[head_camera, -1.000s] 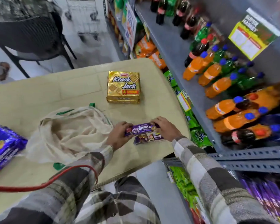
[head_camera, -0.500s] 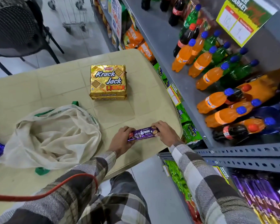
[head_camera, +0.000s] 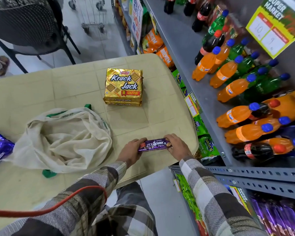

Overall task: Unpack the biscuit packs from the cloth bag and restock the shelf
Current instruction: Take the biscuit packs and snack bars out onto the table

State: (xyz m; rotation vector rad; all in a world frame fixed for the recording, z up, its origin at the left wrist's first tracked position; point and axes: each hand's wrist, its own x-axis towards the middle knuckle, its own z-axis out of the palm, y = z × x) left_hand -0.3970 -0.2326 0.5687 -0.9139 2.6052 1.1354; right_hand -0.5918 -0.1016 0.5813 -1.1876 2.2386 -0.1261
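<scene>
Both hands, left [head_camera: 132, 151] and right [head_camera: 177, 147], clamp the pack [head_camera: 154, 144] by its ends near the table [head_camera: 160, 68] edge; a slipped end risks a fall.

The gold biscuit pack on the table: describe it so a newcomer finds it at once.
On the beige table beside the drinks shelf, look past the crumpled cloth bag toward the far edge. The gold pack lies alone there, square, marked Krack Jack; the other packs in view are purple.
</scene>
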